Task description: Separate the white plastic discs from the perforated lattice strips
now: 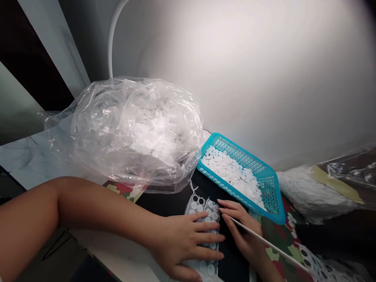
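Observation:
My left hand [190, 239] lies flat with fingers spread over pale plastic sheets [210, 205] dotted with round discs and holes. It presses on them and hides much of their middle. The sheets rest on a black work surface [235, 262]. At their upper right edge my right hand [242, 225] has its fingertips closed together, with a thin white stick [270, 243] between them, slanting back over the wrist. A blue perforated basket [277, 188] holding many small white discs [232, 172] stands just beyond the right hand.
A large clear plastic bag [96, 129] full of white pieces sits behind my left arm. Another bag [311, 192] lies at the right. Loose white discs and a pile of white ring-shaped scraps [311, 256] lie on a camouflage-patterned cloth [270, 229]. A pale wall rises behind.

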`<state>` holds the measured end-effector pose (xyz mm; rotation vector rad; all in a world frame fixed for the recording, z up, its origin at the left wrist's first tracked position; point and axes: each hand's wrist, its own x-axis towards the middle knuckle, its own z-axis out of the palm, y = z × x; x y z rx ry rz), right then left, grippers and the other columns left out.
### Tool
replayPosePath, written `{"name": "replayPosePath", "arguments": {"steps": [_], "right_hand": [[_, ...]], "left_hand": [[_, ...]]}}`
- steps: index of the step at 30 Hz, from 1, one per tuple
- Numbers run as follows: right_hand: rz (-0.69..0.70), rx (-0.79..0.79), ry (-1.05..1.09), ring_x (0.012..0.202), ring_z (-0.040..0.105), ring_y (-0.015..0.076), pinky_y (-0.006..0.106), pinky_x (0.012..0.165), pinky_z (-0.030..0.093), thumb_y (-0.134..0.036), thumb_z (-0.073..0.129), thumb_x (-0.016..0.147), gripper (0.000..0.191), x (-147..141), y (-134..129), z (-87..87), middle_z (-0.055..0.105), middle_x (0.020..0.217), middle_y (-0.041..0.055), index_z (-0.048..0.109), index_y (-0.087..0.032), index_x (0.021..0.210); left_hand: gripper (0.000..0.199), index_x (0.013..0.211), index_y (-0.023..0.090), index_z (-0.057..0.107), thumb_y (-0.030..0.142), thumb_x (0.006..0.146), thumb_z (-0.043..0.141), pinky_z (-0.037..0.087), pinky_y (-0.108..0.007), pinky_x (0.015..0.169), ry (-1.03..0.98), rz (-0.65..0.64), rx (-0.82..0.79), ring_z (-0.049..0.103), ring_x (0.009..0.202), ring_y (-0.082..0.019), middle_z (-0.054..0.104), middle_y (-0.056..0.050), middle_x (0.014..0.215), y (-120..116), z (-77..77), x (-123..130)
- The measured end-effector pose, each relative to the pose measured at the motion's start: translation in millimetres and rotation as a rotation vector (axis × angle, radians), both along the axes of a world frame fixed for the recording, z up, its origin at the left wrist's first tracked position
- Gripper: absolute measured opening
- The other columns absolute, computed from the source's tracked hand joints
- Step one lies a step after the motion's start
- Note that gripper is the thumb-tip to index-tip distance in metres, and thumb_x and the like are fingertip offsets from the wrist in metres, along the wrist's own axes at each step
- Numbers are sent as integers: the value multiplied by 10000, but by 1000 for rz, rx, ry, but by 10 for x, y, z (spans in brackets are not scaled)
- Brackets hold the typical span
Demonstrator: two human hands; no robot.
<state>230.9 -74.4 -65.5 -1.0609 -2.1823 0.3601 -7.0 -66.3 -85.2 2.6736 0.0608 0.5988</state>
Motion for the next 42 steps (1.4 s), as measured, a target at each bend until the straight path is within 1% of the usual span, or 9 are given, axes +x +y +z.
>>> {"name": "replayPosePath", "arguments": {"steps": [3,6,14,18,23,27,34,38,42], "right_hand": [[8,-92,33,985,667,219,361,821,574,-127,517,890,170,75,-21,-17,697,1029,96,634,-202,989],[51,-106,8,969,674,224,359,812,578,-132,502,895,174,90,-24,-23,704,1014,105,633,-193,992],[94,10,-54,961,685,206,333,809,595,-126,499,893,209,-11,-9,64,722,993,93,639,-195,1031],[116,69,-104,991,676,204,328,825,597,-109,520,883,221,37,12,-1,714,1040,102,644,-186,1048],[221,110,-250,1140,607,228,368,895,573,-144,508,916,380,174,1,-134,641,1230,114,545,-214,1288],[184,77,-260,1218,545,227,386,964,534,-113,462,935,479,204,-44,-158,584,1309,101,431,-244,1394],[-67,162,-123,1039,654,198,329,904,558,-78,492,903,384,107,-20,-125,673,1152,68,567,-217,1252],[-4,130,-83,1039,655,210,334,889,562,-112,533,882,253,63,-28,-13,681,1122,85,642,-201,1092],[80,-84,32,963,663,186,301,802,572,-86,529,872,210,79,-53,50,693,988,71,646,-207,996]], "left_hand": [[612,1380,112,432,457,875,452,98,-477,1177,7,-5,-10,281,1386,-316,337,-124,1487,2,0,-3],[613,1381,115,431,455,872,454,105,-480,1177,8,0,-15,276,1388,-314,334,-120,1489,1,4,2],[603,1365,106,449,461,879,439,88,-469,1180,11,2,13,290,1382,-316,349,-128,1481,2,14,1],[605,1367,110,448,471,881,432,91,-466,1179,10,6,29,306,1374,-316,355,-127,1478,1,5,2],[611,1363,110,454,473,872,436,88,-468,1179,18,6,53,324,1363,-314,400,-130,1449,7,13,8],[592,1343,103,479,471,883,420,105,-462,1178,1,5,61,312,1369,-317,399,-133,1450,3,18,1],[593,1366,102,445,464,899,399,80,-473,1177,26,3,67,270,1389,-323,339,-135,1485,0,1,-5],[595,1377,113,430,467,900,392,59,-460,1179,58,3,67,257,1395,-316,318,-128,1497,-3,6,-6],[604,1383,118,421,476,897,399,58,-461,1179,63,4,62,268,1389,-316,326,-125,1493,-2,16,-7]]}}
